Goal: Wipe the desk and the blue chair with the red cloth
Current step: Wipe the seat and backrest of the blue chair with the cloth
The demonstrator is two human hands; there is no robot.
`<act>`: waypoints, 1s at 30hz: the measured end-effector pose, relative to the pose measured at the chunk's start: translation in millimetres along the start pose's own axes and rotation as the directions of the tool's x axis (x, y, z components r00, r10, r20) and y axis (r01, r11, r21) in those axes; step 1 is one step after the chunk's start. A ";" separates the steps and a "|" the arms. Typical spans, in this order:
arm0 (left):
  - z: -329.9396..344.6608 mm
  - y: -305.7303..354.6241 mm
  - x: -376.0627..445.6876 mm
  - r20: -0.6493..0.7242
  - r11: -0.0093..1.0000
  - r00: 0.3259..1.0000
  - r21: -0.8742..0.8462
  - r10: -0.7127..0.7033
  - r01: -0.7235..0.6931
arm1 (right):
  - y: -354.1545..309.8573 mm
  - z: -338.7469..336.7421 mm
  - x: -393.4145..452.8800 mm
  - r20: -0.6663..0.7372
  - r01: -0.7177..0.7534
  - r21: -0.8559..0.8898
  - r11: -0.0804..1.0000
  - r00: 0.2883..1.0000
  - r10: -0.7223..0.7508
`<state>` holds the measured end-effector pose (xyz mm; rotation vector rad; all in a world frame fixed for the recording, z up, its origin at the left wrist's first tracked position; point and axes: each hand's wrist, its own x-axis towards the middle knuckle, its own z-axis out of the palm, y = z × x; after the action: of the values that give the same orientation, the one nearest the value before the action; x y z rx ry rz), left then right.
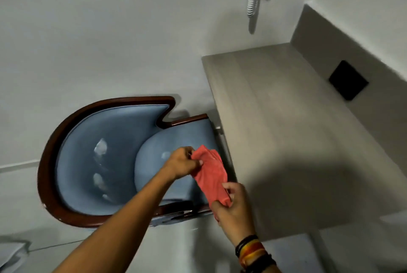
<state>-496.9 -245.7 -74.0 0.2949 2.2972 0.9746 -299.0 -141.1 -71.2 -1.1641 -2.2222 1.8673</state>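
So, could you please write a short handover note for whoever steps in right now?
Left hand: pinching the upper end of the red cloth.
Right hand: gripping its lower end.
The cloth is held in the air over the blue chair, beside the desk, touching neither.
Done: nothing can be confirmed as wiped.
Left: treat both the desk top and the chair as still to wipe.

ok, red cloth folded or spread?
Folded: red cloth shows stacked layers, pinched by left hand and right hand above the blue chair.
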 end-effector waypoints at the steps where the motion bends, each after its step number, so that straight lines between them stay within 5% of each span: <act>1: -13.1 -17.8 7.7 -0.008 0.998 0.999 -0.038 -0.043 0.043 | -4.6 17.9 8.7 0.041 0.003 -0.004 1.000 0.999 -0.003; 4: -39.8 -64.5 45.1 -0.048 0.989 0.993 -0.111 -0.105 0.099 | -5.6 58.6 51.8 0.077 -0.068 -0.047 0.997 0.994 0.072; 8: -46.1 -105.4 125.1 0.007 0.979 0.999 -0.203 0.031 -0.029 | 17.4 101.3 121.9 0.058 -0.102 -0.077 0.992 0.993 0.106; 10: -41.5 -122.9 164.5 0.061 0.968 0.992 -0.234 0.107 -0.090 | 36.9 110.9 146.7 0.126 -0.057 -0.281 0.958 0.987 0.096; 13: -40.2 -150.1 199.5 0.082 0.972 0.988 -0.207 0.128 -0.109 | 69.2 126.9 185.1 0.046 -0.182 -0.482 0.857 0.971 0.233; 15: -47.4 -191.3 219.2 -0.077 0.994 0.991 0.027 0.110 -0.108 | 85.3 142.9 206.1 0.022 -0.049 -0.727 0.684 0.995 0.095; 18: -62.1 -272.0 237.2 -0.342 0.947 0.926 0.318 0.161 -0.047 | 98.4 188.7 253.2 0.126 0.170 -0.777 0.606 0.985 -0.115; 21: -61.7 -345.1 244.2 -0.382 0.889 0.901 0.457 0.206 -0.009 | 128.7 237.6 295.6 0.144 0.193 -0.867 0.459 0.980 -0.141; 27: -31.1 -381.5 250.3 -0.480 0.933 0.846 0.356 0.232 -0.054 | 107.8 268.5 383.1 0.091 0.256 -0.860 0.441 0.928 -0.361; 30: -32.1 -381.3 249.1 -0.500 0.933 0.832 0.356 0.241 -0.056 | 80.6 331.2 394.6 0.273 0.443 -0.825 0.351 0.856 -0.439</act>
<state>-699.1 -426.9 -441.1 0.3824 3.0071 0.8141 -692.9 -207.5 -406.5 -0.3758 -3.1359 0.4225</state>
